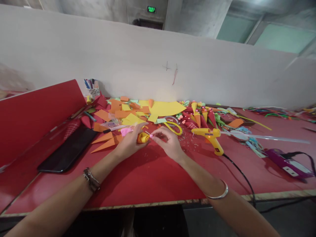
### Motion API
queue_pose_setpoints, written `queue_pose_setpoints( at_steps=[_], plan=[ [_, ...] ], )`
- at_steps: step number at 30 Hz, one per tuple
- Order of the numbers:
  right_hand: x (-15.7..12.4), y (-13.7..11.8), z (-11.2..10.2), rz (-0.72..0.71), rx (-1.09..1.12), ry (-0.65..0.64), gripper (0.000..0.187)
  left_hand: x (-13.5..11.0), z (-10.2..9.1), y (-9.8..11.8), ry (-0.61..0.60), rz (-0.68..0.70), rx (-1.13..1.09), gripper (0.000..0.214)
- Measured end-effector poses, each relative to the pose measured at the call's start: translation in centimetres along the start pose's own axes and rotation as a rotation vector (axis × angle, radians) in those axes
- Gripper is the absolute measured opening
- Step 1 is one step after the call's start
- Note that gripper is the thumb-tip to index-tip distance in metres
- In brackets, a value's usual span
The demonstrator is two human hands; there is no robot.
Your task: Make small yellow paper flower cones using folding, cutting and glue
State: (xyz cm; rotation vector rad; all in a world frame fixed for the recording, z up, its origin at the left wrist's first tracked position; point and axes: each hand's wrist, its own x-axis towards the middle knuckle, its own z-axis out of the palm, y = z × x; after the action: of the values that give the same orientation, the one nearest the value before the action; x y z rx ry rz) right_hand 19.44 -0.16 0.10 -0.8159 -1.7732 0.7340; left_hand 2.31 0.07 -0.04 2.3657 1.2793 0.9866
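Note:
My left hand (pixel 129 142) is closed around a small rolled yellow paper cone (pixel 143 138), whose open end faces my right hand. Between the thumb and fingertips of my right hand (pixel 169 143) is a tiny pink ball (pixel 151 136), close to the rim of the cone. A soft-looking pink lump (pixel 126 131) shows beside my left hand; I cannot tell whether that hand touches it. Yellow-handled scissors (pixel 181 129) lie just beyond my right hand. To its right rests a yellow glue gun (pixel 208 133) with a clear glue stick in its back.
Orange paper pieces (pixel 105 144) and yellow sheets (pixel 164 108) cover the back of the red table (pixel 153 184). Finished paper cones (pixel 197 117) are heaped behind the scissors. A black phone (pixel 67 153) lies left, a purple power strip (pixel 287 163) right. A black cord (pixel 243 174) crosses the front edge.

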Motion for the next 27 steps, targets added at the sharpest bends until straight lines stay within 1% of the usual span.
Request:
queue_pose_setpoints(
  at_steps=[4, 7, 10, 14, 17, 19, 22, 24, 27],
  plan=[
    [-0.1, -0.1, -0.1, 0.014, 0.001, -0.035, 0.012, 0.1, 0.0, 0.1, 0.000, 0.000, 0.005, 0.052],
    [-0.3, 0.0, 0.0, 0.053, 0.061, -0.097, 0.023, 0.1, 0.0, 0.0, -0.035, -0.010, -0.016, 0.057],
    [-0.4, 0.3, 0.2, 0.084, 0.037, -0.123, 0.031, 0.0, 0.1, -0.1, -0.082, 0.031, -0.041, 0.066],
    [-0.4, 0.7, 0.4, 0.076, 0.000, -0.121, 0.030, -0.2, 0.4, -0.2, -0.169, 0.081, -0.080, 0.070],
    [-0.3, 0.5, 0.2, 0.054, -0.010, -0.123, 0.027, -0.2, 0.3, -0.4, -0.183, 0.105, -0.069, 0.073],
    [-0.2, 0.3, -0.1, 0.022, -0.062, -0.091, 0.025, -0.1, -0.1, -0.6, -0.152, 0.134, -0.020, 0.076],
    [0.0, 0.2, -0.7, -0.068, -0.204, -0.050, 0.020, 0.4, -1.2, -1.2, -0.077, 0.168, 0.107, 0.077],
    [0.1, 0.3, -0.9, -0.118, -0.302, -0.087, 0.018, 0.6, -2.1, -1.9, -0.033, 0.157, 0.248, 0.074],
    [0.0, 0.4, -1.0, -0.139, -0.414, -0.221, 0.020, 0.8, -2.9, -3.2, -0.006, 0.090, 0.453, 0.075]
  ],
)
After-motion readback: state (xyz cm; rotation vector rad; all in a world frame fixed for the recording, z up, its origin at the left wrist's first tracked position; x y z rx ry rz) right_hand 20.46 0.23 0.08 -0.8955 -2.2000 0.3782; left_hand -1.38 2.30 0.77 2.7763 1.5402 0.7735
